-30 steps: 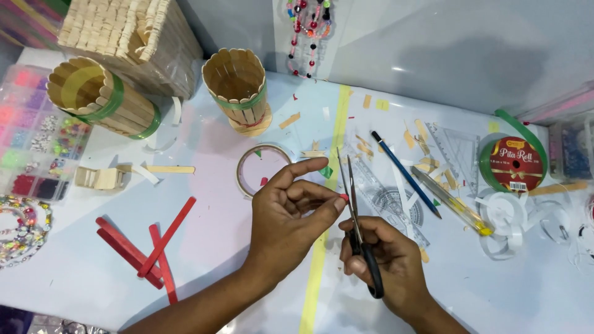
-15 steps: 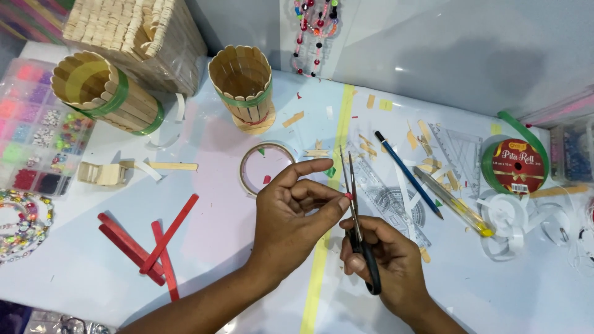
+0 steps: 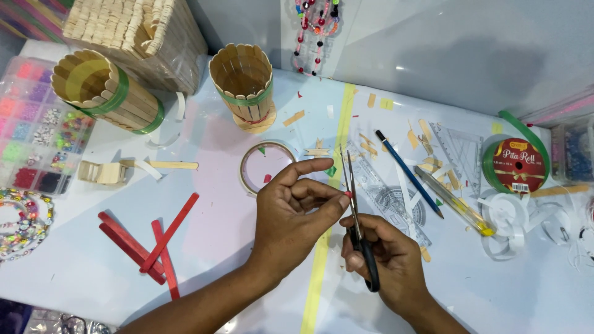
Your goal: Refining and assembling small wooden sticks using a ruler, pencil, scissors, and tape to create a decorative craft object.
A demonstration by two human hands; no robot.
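Near the lower middle of the frame, on the white counter [image 3: 507, 278], I see my right hand [image 3: 387, 266] closed around black-handled scissors [image 3: 356, 210], blades pointing up. My left hand [image 3: 294, 213] pinches a tiny red piece [image 3: 348, 194] at the blades. Red sticks [image 3: 151, 241] lie lower left, a tape ring [image 3: 267, 166] just above the hands.

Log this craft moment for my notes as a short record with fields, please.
left hand: pinches a tiny red piece at the fingertips
right hand: holds scissors, blades pointing away, at the red piece
table: white, with a yellow tape line
near left hand: tape ring, red sticks
behind: two stick cups, bead box
right side: green ribbon roll, blue pencil
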